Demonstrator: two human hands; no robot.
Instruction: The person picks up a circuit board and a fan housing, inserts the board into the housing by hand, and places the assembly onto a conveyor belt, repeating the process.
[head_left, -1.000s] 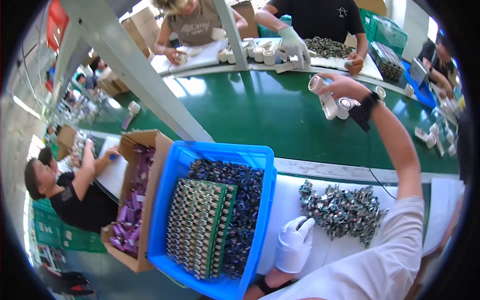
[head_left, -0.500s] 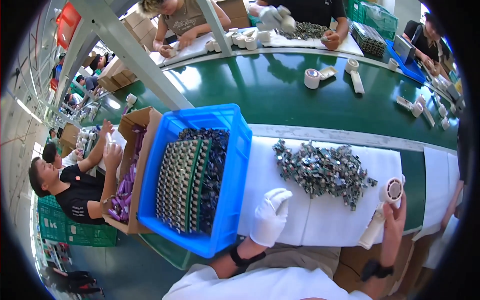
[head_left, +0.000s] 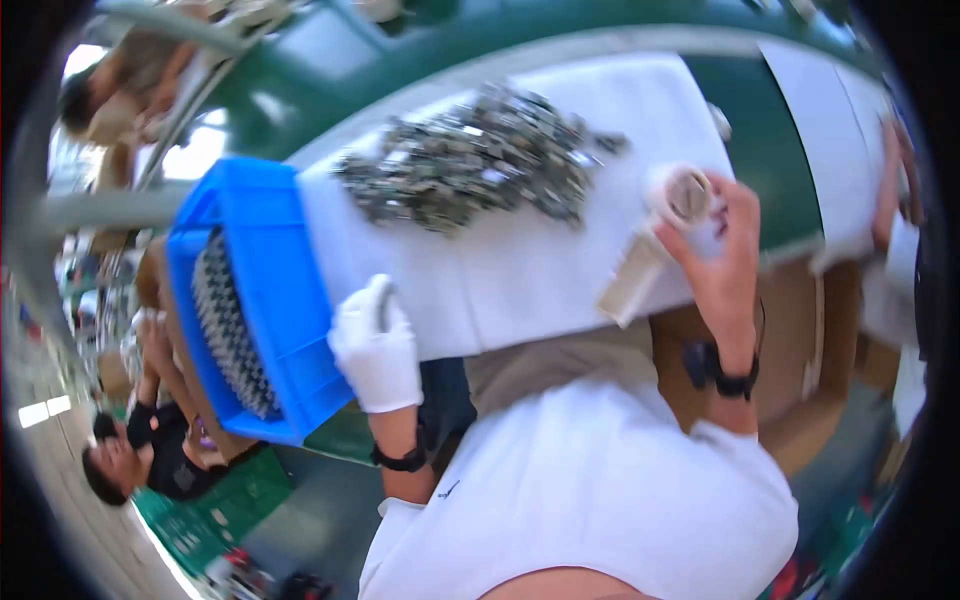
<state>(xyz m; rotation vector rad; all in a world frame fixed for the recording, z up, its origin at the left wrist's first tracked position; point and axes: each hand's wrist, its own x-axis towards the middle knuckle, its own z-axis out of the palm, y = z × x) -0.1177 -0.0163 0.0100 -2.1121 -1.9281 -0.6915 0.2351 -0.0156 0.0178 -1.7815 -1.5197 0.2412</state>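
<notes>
My right hand point(head_left: 728, 255), bare, grips a white handheld fan point(head_left: 632, 283) by its round head, fingers around the rim. Its open-looking handle slants down to the left over the white mat point(head_left: 530, 270). My left hand point(head_left: 375, 350), in a white glove, is held beside the blue bin with its fingers curled together. A greyish sliver shows between thumb and fingers, too blurred to name. Beyond both hands spreads a pile of small metallic circuit parts point(head_left: 480, 160) on the mat.
At the left stands a blue bin point(head_left: 265, 300) holding boards with rows of parts. A cardboard box point(head_left: 185, 350) sits past it, near a co-worker point(head_left: 165, 455). Green conveyor belt point(head_left: 430, 65) runs along the far side. Another person's arm point(head_left: 890, 185) shows at right.
My view has swung downward and turned, so the bin and parts pile appear shifted left. The fan stays in my right hand, its head now tilted differently. My left hand remains curled.
</notes>
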